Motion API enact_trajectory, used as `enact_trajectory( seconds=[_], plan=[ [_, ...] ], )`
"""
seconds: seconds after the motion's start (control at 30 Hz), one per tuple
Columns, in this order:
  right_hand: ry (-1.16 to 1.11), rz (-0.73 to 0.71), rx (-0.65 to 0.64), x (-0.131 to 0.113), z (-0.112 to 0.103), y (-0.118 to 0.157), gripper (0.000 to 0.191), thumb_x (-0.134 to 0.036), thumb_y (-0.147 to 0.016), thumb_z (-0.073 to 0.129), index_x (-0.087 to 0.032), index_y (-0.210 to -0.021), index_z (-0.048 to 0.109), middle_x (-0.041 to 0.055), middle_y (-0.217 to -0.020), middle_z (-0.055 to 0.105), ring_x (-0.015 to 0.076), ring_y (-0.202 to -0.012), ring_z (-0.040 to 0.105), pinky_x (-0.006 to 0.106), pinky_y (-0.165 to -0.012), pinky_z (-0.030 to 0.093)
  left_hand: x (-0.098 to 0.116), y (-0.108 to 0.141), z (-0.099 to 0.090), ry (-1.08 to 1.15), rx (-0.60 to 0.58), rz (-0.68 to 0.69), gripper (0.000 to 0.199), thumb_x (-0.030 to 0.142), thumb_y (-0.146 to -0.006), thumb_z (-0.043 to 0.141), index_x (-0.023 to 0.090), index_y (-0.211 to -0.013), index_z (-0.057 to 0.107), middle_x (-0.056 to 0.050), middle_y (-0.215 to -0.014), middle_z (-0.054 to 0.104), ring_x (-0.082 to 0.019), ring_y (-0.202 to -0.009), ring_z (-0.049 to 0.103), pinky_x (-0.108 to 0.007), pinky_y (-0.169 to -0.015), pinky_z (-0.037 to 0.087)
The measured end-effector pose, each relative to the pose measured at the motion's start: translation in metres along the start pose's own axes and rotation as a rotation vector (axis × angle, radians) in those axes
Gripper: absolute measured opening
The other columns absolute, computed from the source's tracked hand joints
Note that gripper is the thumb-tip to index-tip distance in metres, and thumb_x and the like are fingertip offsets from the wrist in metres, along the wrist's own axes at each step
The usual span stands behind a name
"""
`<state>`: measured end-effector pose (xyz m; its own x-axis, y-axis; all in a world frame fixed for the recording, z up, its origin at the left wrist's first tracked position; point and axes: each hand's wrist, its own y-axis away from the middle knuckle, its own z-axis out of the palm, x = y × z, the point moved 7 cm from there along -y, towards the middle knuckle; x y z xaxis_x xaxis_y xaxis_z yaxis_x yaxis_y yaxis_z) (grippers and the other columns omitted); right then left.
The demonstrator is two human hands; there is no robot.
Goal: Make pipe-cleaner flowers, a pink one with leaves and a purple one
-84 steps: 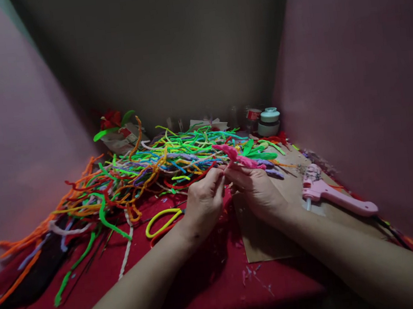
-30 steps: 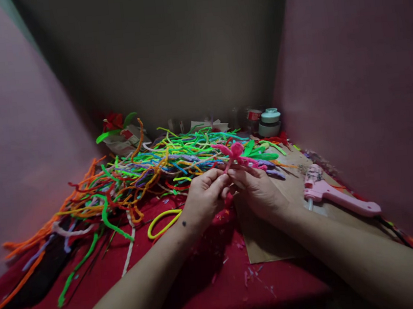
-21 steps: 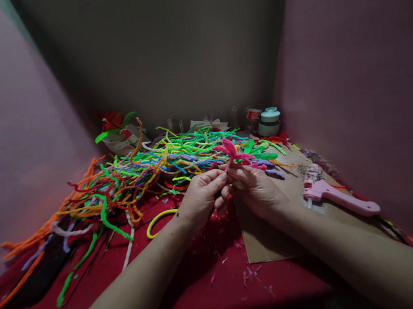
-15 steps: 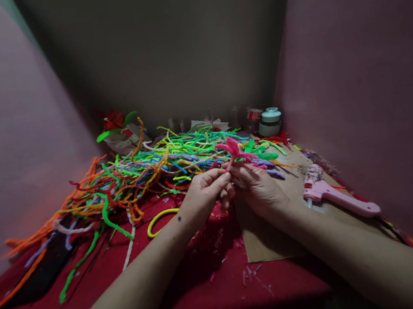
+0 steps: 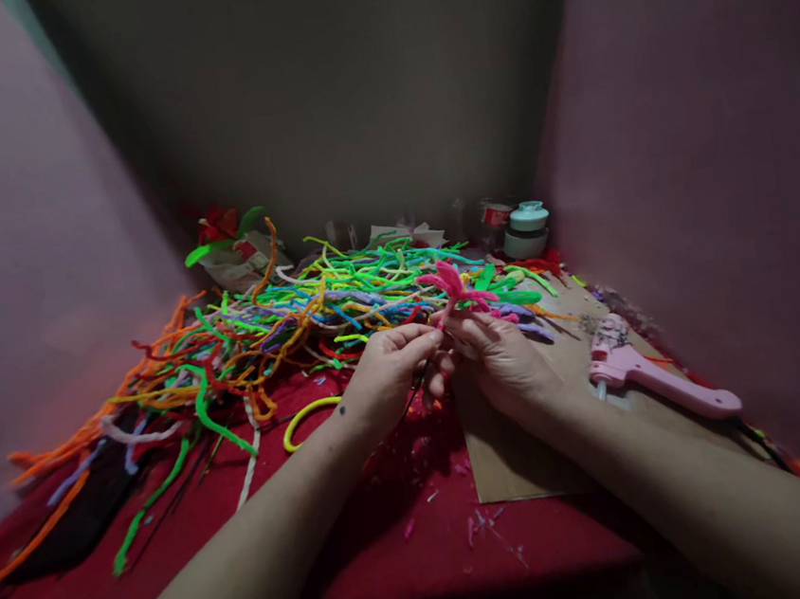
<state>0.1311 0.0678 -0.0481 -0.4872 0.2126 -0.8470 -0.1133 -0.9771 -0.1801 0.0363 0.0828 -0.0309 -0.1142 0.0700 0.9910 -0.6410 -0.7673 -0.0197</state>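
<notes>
Between my hands, a pink pipe cleaner flower stands upright with its petals spread at the top. My left hand is closed, thumb and forefinger pinching near the flower's lower end. The fingers of my right hand are closed on the same base from the other side. A thin dark strip, perhaps a stem, shows below my left fingertips; its kind is hard to make out. Beside my left wrist lies a yellow ring-shaped handle, partly covered by the forearm.
A large tangled heap of coloured pipe cleaners spreads behind and left of my hands. To the right, a pink glue gun rests on cardboard. A teal-lidded jar stands at the back. Pink scraps dot the red cloth.
Both hands keep their pinch on the pink flower, shifting only slightly. A thin dark strip now shows below the left fingers. The view has moved a little.
</notes>
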Motion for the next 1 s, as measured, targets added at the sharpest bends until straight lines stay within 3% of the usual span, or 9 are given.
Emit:
enact_trajectory(
  seconds=[0.2, 0.4, 0.53, 0.63, 0.83, 1.0],
  plan=[
    [-0.053, 0.008, 0.003, -0.0052, 0.006, 0.0047, 0.019, -0.036, -0.07, 0.071, -0.019, -0.074, 0.064, -0.0026, -0.058, 0.06, 0.0116, -0.053, 0.054, 0.025, -0.053, 0.042, 0.002, 0.0011, 0.0019, -0.063, 0.034, -0.005, 0.013, 0.025, -0.078, 0.056, 0.013, -0.072, 0.059, 0.002, -0.06, 0.059, -0.006, -0.038, 0.048, -0.017, -0.034, 0.037],
    [-0.035, 0.016, 0.039, -0.005, 0.0048, 0.0037, 0.014, -0.031, -0.066, 0.07, -0.019, -0.073, 0.065, -0.0021, -0.058, 0.061, 0.0142, -0.059, 0.055, 0.027, -0.056, 0.042, 0.0075, 0.0036, 0.0035, -0.367, 0.142, 0.053, 0.011, 0.02, -0.078, 0.046, 0.015, -0.071, 0.054, 0.007, -0.049, 0.047, -0.004, -0.034, 0.036, -0.016, -0.036, 0.028],
    [-0.056, -0.002, 0.038, -0.0063, 0.0049, 0.0047, 0.013, -0.028, -0.063, 0.071, -0.018, -0.068, 0.065, -0.0012, -0.061, 0.062, 0.0141, -0.064, 0.054, 0.027, -0.061, 0.043, 0.0084, 0.004, 0.0011, -0.552, 0.174, 0.144, 0.016, 0.024, -0.079, 0.045, 0.015, -0.078, 0.058, 0.007, -0.052, 0.046, -0.005, -0.042, 0.036, -0.017, -0.042, 0.029],
    [-0.066, 0.021, 0.035, -0.0044, 0.0049, 0.0053, 0.013, -0.027, -0.061, 0.072, -0.017, -0.068, 0.065, -0.0012, -0.059, 0.061, 0.0134, -0.058, 0.051, 0.027, -0.055, 0.041, 0.0078, 0.0042, -0.0001, -0.626, 0.176, 0.167, 0.017, 0.023, -0.078, 0.044, 0.015, -0.076, 0.058, 0.005, -0.055, 0.049, -0.006, -0.046, 0.038, -0.018, -0.044, 0.031],
    [-0.124, 0.078, 0.003, 0.001, 0.0061, 0.0046, 0.02, -0.029, -0.062, 0.072, -0.018, -0.077, 0.065, -0.0034, -0.052, 0.057, 0.0119, -0.042, 0.047, 0.026, -0.04, 0.034, 0.0059, 0.0036, 0.0023, -0.459, 0.146, 0.095, 0.013, 0.017, -0.073, 0.042, 0.015, -0.069, 0.055, 0.006, -0.053, 0.05, -0.004, -0.04, 0.035, -0.017, -0.042, 0.028],
    [-0.117, 0.056, 0.011, -0.0006, 0.0059, 0.0038, 0.021, -0.031, -0.06, 0.073, -0.017, -0.072, 0.064, -0.003, -0.053, 0.057, 0.0102, -0.042, 0.047, 0.025, -0.042, 0.036, 0.0048, 0.0033, 0.0048, -0.322, 0.137, 0.038, 0.013, 0.023, -0.075, 0.048, 0.015, -0.07, 0.056, 0.006, -0.048, 0.048, -0.003, -0.035, 0.032, -0.017, -0.037, 0.024]
  ],
)
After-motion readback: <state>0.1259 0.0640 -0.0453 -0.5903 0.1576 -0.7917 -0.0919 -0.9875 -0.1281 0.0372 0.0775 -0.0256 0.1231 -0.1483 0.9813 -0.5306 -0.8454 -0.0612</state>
